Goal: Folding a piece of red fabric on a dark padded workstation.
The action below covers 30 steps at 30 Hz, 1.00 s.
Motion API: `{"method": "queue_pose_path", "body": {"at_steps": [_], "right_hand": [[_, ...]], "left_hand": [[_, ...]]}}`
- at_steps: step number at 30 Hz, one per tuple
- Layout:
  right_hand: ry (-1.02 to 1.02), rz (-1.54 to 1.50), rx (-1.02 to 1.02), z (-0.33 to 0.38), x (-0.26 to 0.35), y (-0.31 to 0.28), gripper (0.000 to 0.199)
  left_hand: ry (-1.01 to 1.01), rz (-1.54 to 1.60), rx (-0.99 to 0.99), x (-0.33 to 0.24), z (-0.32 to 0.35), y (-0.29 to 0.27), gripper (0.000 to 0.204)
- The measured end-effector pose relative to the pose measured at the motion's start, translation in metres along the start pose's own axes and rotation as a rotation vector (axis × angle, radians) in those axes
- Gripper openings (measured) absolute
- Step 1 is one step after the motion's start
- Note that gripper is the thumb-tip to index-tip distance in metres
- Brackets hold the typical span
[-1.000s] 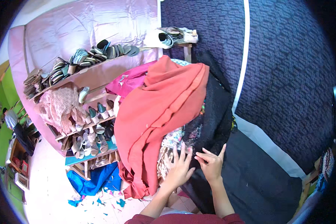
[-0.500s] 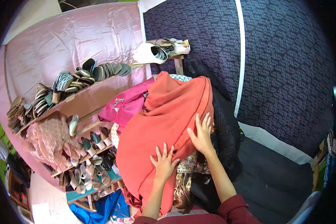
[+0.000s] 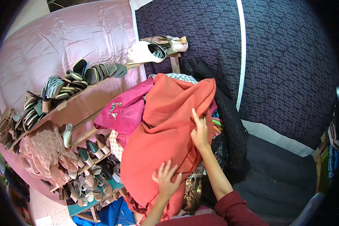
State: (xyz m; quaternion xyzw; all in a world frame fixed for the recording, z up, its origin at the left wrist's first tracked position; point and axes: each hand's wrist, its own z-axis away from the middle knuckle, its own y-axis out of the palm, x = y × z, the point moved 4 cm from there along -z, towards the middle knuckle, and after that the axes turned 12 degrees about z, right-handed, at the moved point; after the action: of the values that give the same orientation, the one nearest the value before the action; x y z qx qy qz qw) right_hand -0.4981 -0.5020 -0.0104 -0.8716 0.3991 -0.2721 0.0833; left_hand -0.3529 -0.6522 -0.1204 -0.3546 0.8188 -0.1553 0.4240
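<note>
A large coral-red cloth (image 3: pixel 165 139) is draped in loose folds over a heap of fabrics. Lying on its lower part with spread fingers is my left hand (image 3: pixel 167 181). Further up, my right hand (image 3: pixel 200 132) rests along the cloth's right side, index finger stretched out and the other fingers slightly bent. A magenta cloth (image 3: pixel 126 109) with a small patterned patch sticks out to the left of the coral one. On the right, a black lacy cloth (image 3: pixel 231 132) hangs down the heap. A shiny brown-gold fabric (image 3: pixel 193 194) shows below my right forearm.
Wooden racks at left hold shoe soles (image 3: pixel 64 88) and several heeled shoes (image 3: pixel 96 148), with a pink knitted cloth (image 3: pixel 47 152) hanging over them. A white roll (image 3: pixel 145 52) lies on the top shelf. Behind stands a dark patterned wall covering (image 3: pixel 192 30); blue fabric (image 3: pixel 118 213) lies below.
The coral cloth's right edge has shifted left, baring striped and dark fabrics beneath. My right hand has moved slightly left, its fingers closer together. The view has shifted slightly.
</note>
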Motion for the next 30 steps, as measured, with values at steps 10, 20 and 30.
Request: {"method": "queue_pose_path", "body": {"at_steps": [10,20,30], "right_hand": [[-0.252,-0.048,0.419,0.094,0.06,-0.019,0.056],[0.162,-0.292,0.655,0.18,0.025,-0.054,0.023],[0.462,-0.171,0.003,0.132,-0.024,-0.094,0.045]], "left_hand": [[0.109,0.107,-0.061,-0.038,-0.091,-0.046,0.063],[0.086,-0.137,0.331,-0.021,-0.057,0.018,0.092],[0.007,-0.047,0.328,-0.008,0.002,0.028,0.084]]}}
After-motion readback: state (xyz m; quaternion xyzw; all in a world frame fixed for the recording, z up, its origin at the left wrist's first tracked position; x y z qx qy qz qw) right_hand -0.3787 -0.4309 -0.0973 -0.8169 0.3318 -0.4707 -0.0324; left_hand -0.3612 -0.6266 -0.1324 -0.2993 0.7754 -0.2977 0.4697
